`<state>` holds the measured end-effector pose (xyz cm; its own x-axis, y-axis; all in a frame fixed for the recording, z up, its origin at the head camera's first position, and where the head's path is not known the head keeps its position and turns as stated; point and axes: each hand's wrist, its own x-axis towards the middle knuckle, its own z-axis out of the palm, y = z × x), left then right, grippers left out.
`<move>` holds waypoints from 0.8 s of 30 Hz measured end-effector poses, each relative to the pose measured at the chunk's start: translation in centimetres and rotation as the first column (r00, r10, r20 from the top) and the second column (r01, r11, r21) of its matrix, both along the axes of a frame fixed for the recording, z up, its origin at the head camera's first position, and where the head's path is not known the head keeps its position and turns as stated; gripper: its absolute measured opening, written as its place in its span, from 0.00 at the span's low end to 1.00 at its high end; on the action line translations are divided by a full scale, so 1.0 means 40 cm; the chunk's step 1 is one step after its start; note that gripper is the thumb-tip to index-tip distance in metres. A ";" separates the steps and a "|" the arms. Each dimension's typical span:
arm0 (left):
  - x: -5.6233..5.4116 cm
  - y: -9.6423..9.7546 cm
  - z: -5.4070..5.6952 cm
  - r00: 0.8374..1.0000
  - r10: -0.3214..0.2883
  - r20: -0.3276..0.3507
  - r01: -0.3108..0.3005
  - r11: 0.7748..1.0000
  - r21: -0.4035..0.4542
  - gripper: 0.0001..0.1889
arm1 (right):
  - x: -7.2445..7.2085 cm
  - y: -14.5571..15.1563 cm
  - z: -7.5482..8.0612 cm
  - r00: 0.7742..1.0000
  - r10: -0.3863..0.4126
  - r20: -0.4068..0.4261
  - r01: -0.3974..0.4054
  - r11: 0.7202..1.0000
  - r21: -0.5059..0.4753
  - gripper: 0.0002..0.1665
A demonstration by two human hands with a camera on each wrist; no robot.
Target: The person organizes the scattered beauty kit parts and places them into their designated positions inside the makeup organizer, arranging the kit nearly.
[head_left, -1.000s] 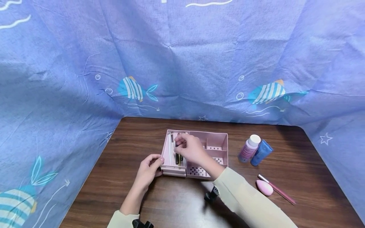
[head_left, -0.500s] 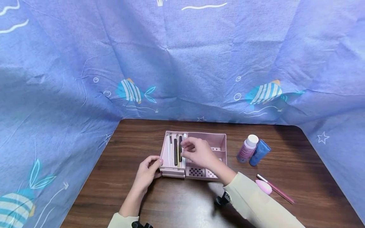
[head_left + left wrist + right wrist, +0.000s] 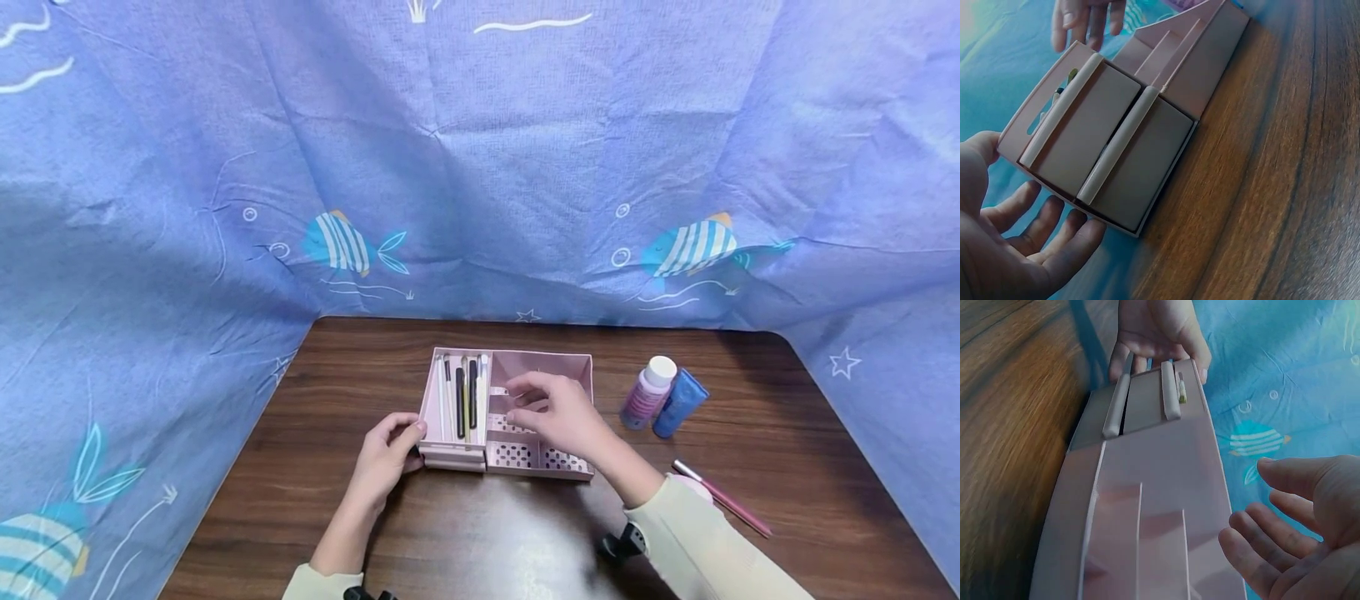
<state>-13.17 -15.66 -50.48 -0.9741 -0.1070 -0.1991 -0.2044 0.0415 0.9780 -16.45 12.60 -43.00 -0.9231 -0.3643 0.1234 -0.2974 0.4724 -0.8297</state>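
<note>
A pink desktop organizer stands on the table, with a long tray section on its left and several compartments with perforated floors on its right. In the tray lie makeup brushes and pens with black, gold and white barrels. Two drawers with rounded pull bars show below the tray. My left hand grips the organizer's left front corner, thumb on the top edge and fingers along the side. Over the right compartments hovers my right hand, fingers apart and loosely bent, holding nothing.
Right of the organizer stand a purple bottle with a white cap and a blue tube. Nearer lies a brush with a red handle; a pink makeup sponge is mostly hidden by my right sleeve. A blue fish-print cloth hangs behind.
My right hand has drawn away from the brush tray, rightward over the compartments, and its fingers have spread. The left hand keeps its place at the corner. The view has shifted slightly.
</note>
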 end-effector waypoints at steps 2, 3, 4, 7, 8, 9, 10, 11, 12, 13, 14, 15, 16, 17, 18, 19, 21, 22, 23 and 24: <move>0.001 0.000 0.004 1.000 -0.010 -0.001 0.010 1.000 -0.004 0.15 | 0.006 0.021 -0.006 1.000 -0.014 -0.002 0.014 1.000 -0.009 0.22; 0.002 0.000 0.006 1.000 -0.015 -0.003 0.015 1.000 -0.005 0.15 | 0.009 0.032 -0.009 1.000 -0.018 -0.008 0.018 1.000 -0.012 0.22; 0.002 0.000 0.008 1.000 -0.020 -0.004 0.020 1.000 -0.005 0.16 | 0.013 0.043 -0.012 1.000 -0.027 -0.012 0.027 1.000 -0.010 0.22; 0.005 -0.001 0.011 0.999 -0.035 -0.014 0.035 0.999 -0.011 0.19 | 0.024 0.075 -0.018 0.998 -0.049 -0.030 0.049 0.999 -0.004 0.21; 0.005 -0.002 0.011 0.999 -0.037 -0.017 0.037 0.999 -0.013 0.19 | 0.029 0.086 -0.020 0.998 -0.053 -0.038 0.053 0.999 -0.003 0.21; 0.007 -0.002 0.011 0.999 -0.039 -0.020 0.038 0.999 -0.014 0.20 | 0.033 0.096 -0.021 0.997 -0.058 -0.043 0.058 0.998 0.003 0.20; 0.007 -0.003 0.010 0.999 -0.038 -0.022 0.037 0.999 -0.014 0.20 | 0.038 0.106 -0.023 0.997 -0.065 -0.045 0.066 0.998 0.008 0.20; 0.008 -0.005 0.010 0.999 -0.036 -0.025 0.036 0.999 -0.016 0.20 | 0.042 0.116 -0.026 0.997 -0.067 -0.045 0.068 0.998 0.010 0.20; 0.010 -0.006 0.009 0.999 -0.034 -0.027 0.034 0.999 -0.017 0.20 | 0.047 0.126 -0.028 0.997 -0.069 -0.042 0.070 0.998 0.010 0.20; 0.010 -0.007 0.008 0.999 -0.030 -0.031 0.030 0.999 -0.019 0.20 | 0.052 0.135 -0.030 0.997 -0.072 -0.042 0.073 0.997 0.013 0.19; 0.011 -0.008 0.007 0.999 -0.028 -0.034 0.028 0.999 -0.018 0.20 | 0.057 0.145 -0.033 0.996 -0.076 -0.042 0.076 0.997 0.011 0.19; 0.011 -0.009 0.005 0.999 -0.028 -0.038 0.027 0.999 -0.019 0.20 | 0.062 0.156 -0.036 0.996 -0.079 -0.039 0.079 0.997 0.010 0.19; 0.012 -0.010 0.004 0.999 -0.029 -0.042 0.028 0.999 -0.021 0.20 | 0.067 0.166 -0.038 0.996 -0.080 -0.036 0.080 0.997 0.002 0.18; 0.013 -0.010 0.003 0.998 -0.033 -0.048 0.032 0.999 -0.023 0.20 | 0.072 0.177 -0.040 0.996 -0.082 -0.034 0.081 0.997 -0.004 0.18; 0.013 -0.011 0.003 0.998 -0.037 -0.053 0.036 0.999 -0.023 0.20 | 0.076 0.187 -0.043 0.996 -0.084 -0.035 0.084 0.996 -0.009 0.19; 0.013 -0.011 0.002 0.998 -0.041 -0.057 0.040 0.999 -0.024 0.20 | 0.081 0.197 -0.044 0.995 -0.087 -0.038 0.086 0.996 -0.014 0.19; 0.012 -0.013 0.000 0.997 -0.052 -0.063 0.051 0.998 -0.021 0.20 | 0.091 0.217 -0.047 0.995 -0.092 -0.047 0.092 0.996 -0.015 0.20; 0.012 -0.013 0.000 0.996 -0.057 -0.066 0.055 0.998 -0.018 0.21 | 0.095 0.226 -0.048 0.994 -0.100 -0.051 0.100 0.995 -0.014 0.20; 0.011 -0.014 0.000 0.996 -0.059 -0.067 0.058 0.998 -0.013 0.20 | 0.100 0.235 -0.050 0.993 -0.108 -0.054 0.107 0.994 -0.012 0.20; 0.011 -0.015 -0.001 0.996 -0.061 -0.066 0.061 0.998 -0.006 0.20 | 0.104 0.243 -0.051 0.992 -0.117 -0.055 0.116 0.993 -0.010 0.21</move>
<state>-12.73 -16.26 -50.52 -0.9898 -0.0481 -0.1339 -0.1366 0.0563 0.9890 -12.27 22.32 -45.05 -0.9508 -0.2537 0.1780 -0.2866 0.5009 -0.8167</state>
